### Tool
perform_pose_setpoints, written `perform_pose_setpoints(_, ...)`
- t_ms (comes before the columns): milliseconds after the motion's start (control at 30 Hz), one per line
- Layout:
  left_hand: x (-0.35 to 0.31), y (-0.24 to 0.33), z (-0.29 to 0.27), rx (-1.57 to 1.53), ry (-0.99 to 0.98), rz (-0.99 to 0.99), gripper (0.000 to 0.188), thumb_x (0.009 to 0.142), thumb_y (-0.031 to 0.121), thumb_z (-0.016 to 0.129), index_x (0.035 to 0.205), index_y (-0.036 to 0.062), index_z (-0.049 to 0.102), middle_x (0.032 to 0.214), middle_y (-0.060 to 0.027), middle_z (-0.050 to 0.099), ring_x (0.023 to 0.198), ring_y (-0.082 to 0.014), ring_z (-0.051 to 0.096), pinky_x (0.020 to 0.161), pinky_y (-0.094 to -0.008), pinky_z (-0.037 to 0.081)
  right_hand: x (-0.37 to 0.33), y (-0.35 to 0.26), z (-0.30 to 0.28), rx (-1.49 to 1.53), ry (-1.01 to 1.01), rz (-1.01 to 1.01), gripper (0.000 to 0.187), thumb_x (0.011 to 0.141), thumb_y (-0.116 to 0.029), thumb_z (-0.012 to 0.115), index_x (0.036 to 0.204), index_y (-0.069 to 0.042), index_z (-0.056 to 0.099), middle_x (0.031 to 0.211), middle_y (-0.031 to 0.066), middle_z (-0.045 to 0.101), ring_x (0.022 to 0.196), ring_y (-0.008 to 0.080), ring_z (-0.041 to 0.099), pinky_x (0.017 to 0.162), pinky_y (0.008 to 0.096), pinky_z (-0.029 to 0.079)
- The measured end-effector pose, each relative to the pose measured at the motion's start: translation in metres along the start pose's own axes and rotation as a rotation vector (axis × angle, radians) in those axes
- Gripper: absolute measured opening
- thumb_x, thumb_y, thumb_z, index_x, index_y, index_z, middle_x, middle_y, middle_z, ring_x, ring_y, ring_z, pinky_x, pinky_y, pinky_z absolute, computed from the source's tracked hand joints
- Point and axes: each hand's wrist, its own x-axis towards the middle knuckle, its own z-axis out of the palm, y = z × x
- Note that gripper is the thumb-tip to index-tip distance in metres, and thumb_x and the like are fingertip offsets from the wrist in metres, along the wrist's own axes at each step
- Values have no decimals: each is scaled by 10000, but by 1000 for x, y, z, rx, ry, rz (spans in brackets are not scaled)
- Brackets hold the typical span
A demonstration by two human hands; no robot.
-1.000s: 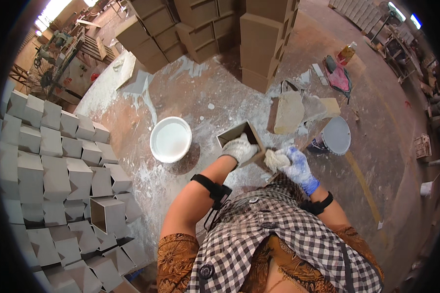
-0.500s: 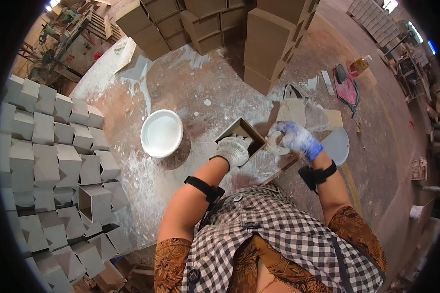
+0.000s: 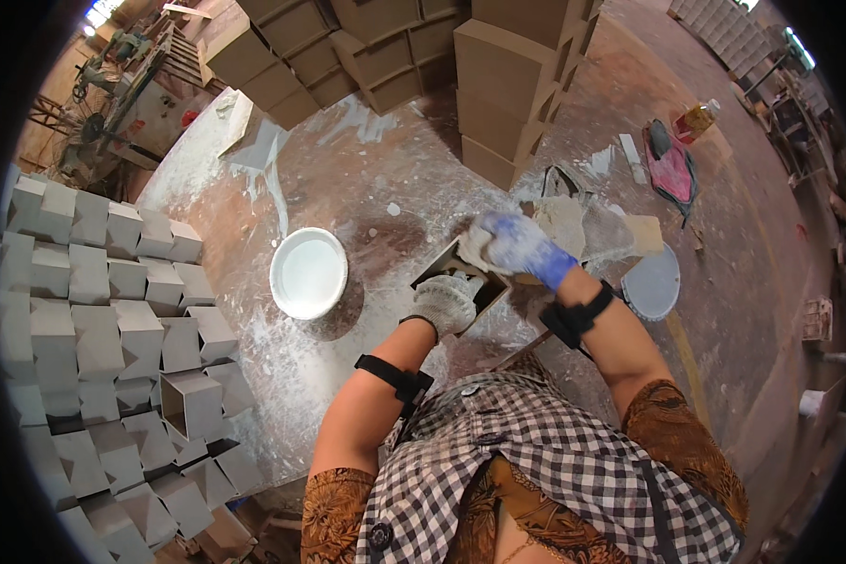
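Observation:
An open-ended, box-like brown board piece (image 3: 487, 295) is tilted in front of me on the work surface. My left hand (image 3: 445, 303), in a pale knitted glove, grips it with the fingers reaching inside the opening. My right hand (image 3: 519, 246), in a blue glove smeared white, is at the piece's far right edge. Its fingers are closed around something pale and soft-looking, blurred and mostly covered, so I cannot tell its kind. To the left stands a round white tub (image 3: 276, 282) with white contents.
Grey box-like pieces (image 3: 99, 329) are stacked along the left, brown ones (image 3: 500, 85) at the far side. Right of my hands lie pale cloths (image 3: 603, 230), a round grey lid (image 3: 650, 287), a pink and dark cloth item (image 3: 672, 174) and a bottle of amber liquid (image 3: 696, 122).
My right hand has moved left and farther away, from beside the piece to over its far edge. My left hand keeps its grip inside. The view has shifted slightly.

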Motion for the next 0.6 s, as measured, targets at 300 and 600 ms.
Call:
perform_pose_setpoints(300,2,-1,2,21,65,48,367,783,205,480,1129,91,527,1095,-160,577,969,-331,590,699,-529,497,-73,-4,-16,16,-57,95,301,647,-195,585,915,-57,604,926,168,609,885,352,582,775,404,470)
perform_pose_setpoints(600,2,0,2,-58,69,-2,379,766,201,520,1121,70,534,1120,-173,571,1007,-347,580,790,-480,479,-42,-8,-7,25,76,251,341,642,-214,607,936,-41,598,947,190,606,937,358,568,798,415,450)
